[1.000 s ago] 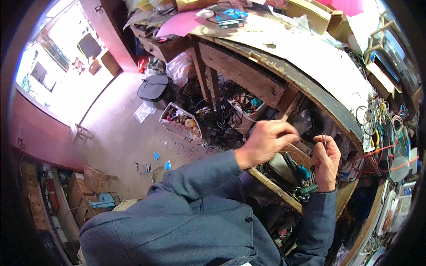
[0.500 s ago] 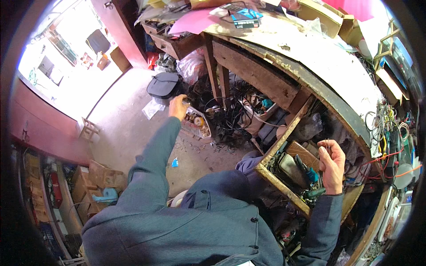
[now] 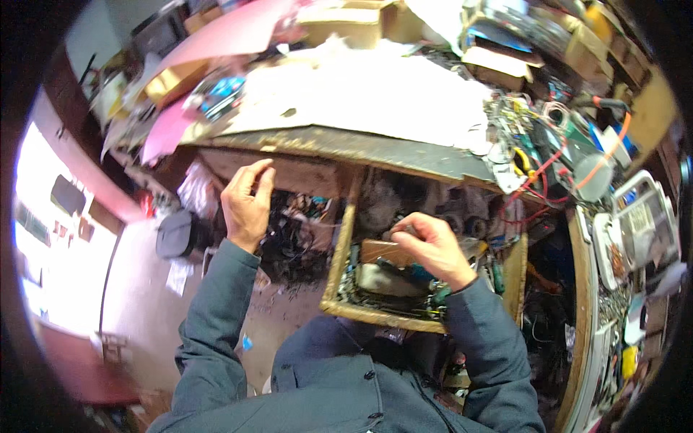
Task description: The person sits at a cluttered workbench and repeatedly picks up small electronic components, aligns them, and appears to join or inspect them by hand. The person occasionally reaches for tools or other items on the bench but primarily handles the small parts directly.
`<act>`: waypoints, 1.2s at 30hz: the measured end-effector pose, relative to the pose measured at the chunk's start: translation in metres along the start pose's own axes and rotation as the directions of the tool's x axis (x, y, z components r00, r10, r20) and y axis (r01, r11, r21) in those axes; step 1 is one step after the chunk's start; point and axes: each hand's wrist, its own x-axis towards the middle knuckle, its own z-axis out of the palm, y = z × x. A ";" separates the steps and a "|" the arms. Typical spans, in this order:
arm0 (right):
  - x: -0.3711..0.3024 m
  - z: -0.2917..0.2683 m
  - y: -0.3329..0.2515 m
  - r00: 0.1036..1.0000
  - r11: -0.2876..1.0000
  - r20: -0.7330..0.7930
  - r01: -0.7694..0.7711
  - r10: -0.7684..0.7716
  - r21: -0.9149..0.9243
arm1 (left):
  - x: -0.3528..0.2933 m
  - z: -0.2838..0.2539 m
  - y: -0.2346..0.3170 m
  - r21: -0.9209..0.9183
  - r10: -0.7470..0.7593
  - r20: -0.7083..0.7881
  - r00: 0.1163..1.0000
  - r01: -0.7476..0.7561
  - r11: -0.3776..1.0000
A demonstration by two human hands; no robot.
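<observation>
My left hand (image 3: 247, 208) is raised in front of the workbench's near edge, fingers apart with nothing between them. Over the pulled-out wooden drawer (image 3: 382, 316), my right hand (image 3: 437, 251) has thumb and fingertips pinched together. Whatever small thing may be in that pinch is too small and blurred to make out. Beneath the right hand the drawer holds a brown box (image 3: 385, 252), a pale rounded case (image 3: 390, 280) and several small tools, partly covered by the hand.
The workbench (image 3: 361, 90) has a pale sheet on top and cardboard boxes (image 3: 346, 23) at the back. Cables and tools (image 3: 530, 144) crowd its right end. A clear plastic organizer (image 3: 644, 220) stands far right. A black bin (image 3: 175, 234) sits on the floor at left.
My view has swung right toward the bench. My left hand has come up from above the floor clutter to the bench front. My right hand stays pinched over the drawer.
</observation>
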 end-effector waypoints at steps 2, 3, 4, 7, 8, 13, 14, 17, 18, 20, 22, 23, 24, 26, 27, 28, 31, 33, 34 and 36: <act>0.001 -0.002 -0.002 1.000 0.998 -0.020 0.007 -0.008 -0.069 | 0.024 0.030 0.045 -0.080 0.190 0.095 0.977 -0.183 0.980; 0.000 -0.005 -0.006 0.999 0.993 -0.032 0.003 -0.007 -0.120 | 0.033 0.047 0.069 -0.116 0.252 0.151 0.956 -0.236 0.965; -0.002 -0.003 -0.004 0.999 1.000 -0.047 -0.028 0.028 0.005 | 0.042 0.068 0.081 -0.109 0.345 0.215 0.914 -0.328 0.938; -0.003 -0.011 0.003 0.996 0.999 -0.086 -0.021 0.017 -0.041 | 0.061 0.123 0.136 -0.153 0.343 0.469 0.814 -0.307 0.939; -0.003 -0.011 0.001 0.997 0.999 -0.073 -0.024 0.020 -0.044 | 0.064 0.145 0.140 -0.239 0.372 0.472 0.799 -0.290 0.927; -0.001 -0.010 0.001 0.997 0.998 -0.067 0.021 -0.024 -0.051 | 0.078 0.223 0.145 -0.245 0.534 0.481 0.695 -0.478 0.843; -0.001 -0.012 0.001 0.999 0.998 -0.053 0.009 -0.013 -0.068 | 0.078 0.230 0.143 -0.236 0.534 0.517 0.669 -0.488 0.840; -0.001 -0.011 0.003 0.998 0.999 -0.059 0.013 -0.015 -0.039 | 0.082 0.237 0.136 -0.243 0.541 0.583 0.607 -0.505 0.828; -0.001 -0.011 0.003 0.998 0.999 -0.058 0.013 -0.015 -0.041 | 0.081 0.238 0.135 -0.249 0.538 0.573 0.619 -0.494 0.833; -0.001 -0.012 0.005 0.998 0.999 -0.057 0.012 -0.015 -0.051 | 0.079 0.234 0.139 -0.260 0.522 0.549 0.653 -0.460 0.849; 0.000 -0.012 0.006 0.998 0.998 -0.063 0.015 -0.019 -0.064 | 0.080 0.231 0.140 -0.255 0.495 0.559 0.666 -0.429 0.866; 0.000 -0.012 0.006 0.997 0.997 -0.070 0.017 -0.022 -0.072 | 0.081 0.229 0.140 -0.252 0.481 0.562 0.673 -0.414 0.875; 0.000 -0.012 0.006 0.997 0.997 -0.077 0.021 -0.027 -0.079 | 0.083 0.227 0.139 -0.297 0.441 0.585 0.681 -0.325 0.898; 0.001 -0.011 0.007 0.996 0.998 -0.078 0.030 -0.034 -0.060 | 0.088 0.223 0.134 -0.372 0.358 0.631 0.688 -0.136 0.918; 0.002 -0.011 0.007 0.996 0.998 -0.077 0.035 -0.039 -0.050 | 0.090 0.220 0.130 -0.404 0.316 0.632 0.707 -0.048 0.914; 0.002 -0.011 0.005 0.996 0.999 -0.085 0.011 -0.015 -0.046 | 0.091 0.217 0.127 -0.433 0.273 0.637 0.721 0.041 0.901; 0.000 -0.014 -0.008 0.993 0.996 -0.110 -0.045 0.036 -0.082 | 0.091 0.198 0.118 -0.541 0.161 0.588 0.792 0.238 0.807; 0.001 -0.020 0.003 0.976 0.997 -0.215 0.022 -0.039 -0.081 | 0.082 0.180 0.133 -0.607 0.101 0.585 0.805 0.352 0.713; 0.000 -0.023 0.001 0.963 0.994 -0.263 0.037 -0.063 -0.102 | 0.073 0.164 0.144 -0.607 0.054 0.624 0.780 0.440 0.662; 0.002 -0.022 -0.002 0.927 0.982 -0.355 0.166 -0.124 0.092 | 0.047 0.143 0.145 -0.678 0.032 0.624 0.781 0.521 0.519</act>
